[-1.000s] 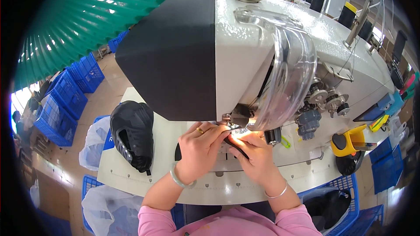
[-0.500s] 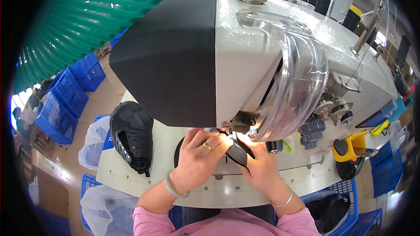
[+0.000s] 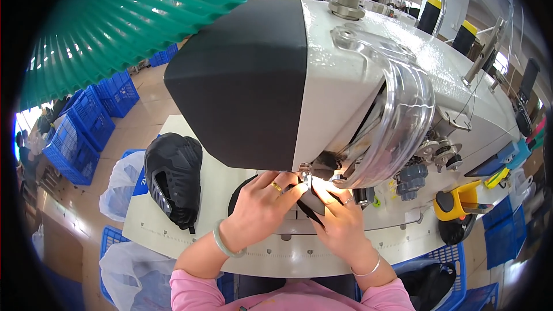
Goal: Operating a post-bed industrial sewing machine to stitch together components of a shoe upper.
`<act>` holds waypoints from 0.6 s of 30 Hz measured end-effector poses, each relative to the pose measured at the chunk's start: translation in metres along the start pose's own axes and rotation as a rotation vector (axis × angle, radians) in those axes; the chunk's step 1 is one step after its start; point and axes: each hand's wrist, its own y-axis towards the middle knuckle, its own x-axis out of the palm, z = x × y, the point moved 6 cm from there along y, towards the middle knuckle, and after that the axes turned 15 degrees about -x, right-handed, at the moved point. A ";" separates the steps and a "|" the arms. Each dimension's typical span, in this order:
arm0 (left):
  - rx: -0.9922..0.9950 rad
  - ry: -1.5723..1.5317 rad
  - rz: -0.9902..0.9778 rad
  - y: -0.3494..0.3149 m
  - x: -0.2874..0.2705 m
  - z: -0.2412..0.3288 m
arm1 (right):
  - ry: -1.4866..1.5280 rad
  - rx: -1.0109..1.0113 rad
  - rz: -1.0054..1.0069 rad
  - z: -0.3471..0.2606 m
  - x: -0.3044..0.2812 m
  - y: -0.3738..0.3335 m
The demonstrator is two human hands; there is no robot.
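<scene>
A black shoe upper (image 3: 310, 204) lies under the presser foot (image 3: 307, 178) of a sewing machine (image 3: 340, 98), in the glow of a lamp. My left hand (image 3: 260, 206) is closed on its left side, thumb and forefinger pinching close to the foot; a dark curved part of it shows beyond that hand. My right hand (image 3: 341, 222) grips the right side, with fingertips bent in near the needle. Much of the upper is hidden by my fingers. A second black shoe upper (image 3: 173, 178) rests on the table (image 3: 230, 265) to the left.
Above my hands are the machine's black cover and a clear plastic guard (image 3: 412, 121). A yellow tape dispenser (image 3: 458, 200) stands at the right. Blue crates (image 3: 75, 150) are stacked on the floor at left. A green ribbed shade (image 3: 138, 23) hangs at upper left.
The view has shifted slightly, moving the machine right and down in the picture. My right fingers have come in over the upper, covering more of it beside the presser foot.
</scene>
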 end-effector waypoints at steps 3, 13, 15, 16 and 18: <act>0.021 0.033 0.000 0.000 0.000 0.001 | 0.002 -0.006 -0.009 0.001 0.000 0.000; 0.061 0.045 0.003 0.004 -0.002 0.005 | 0.063 0.018 0.092 0.005 0.001 -0.001; 0.081 0.088 0.010 0.001 -0.002 0.008 | 0.073 0.048 0.037 0.008 0.007 -0.007; 0.084 0.087 0.008 0.001 -0.002 0.010 | 0.072 0.050 0.039 0.008 0.007 -0.008; 0.096 0.113 0.039 0.000 -0.004 0.013 | 0.098 0.065 0.038 0.009 0.009 -0.009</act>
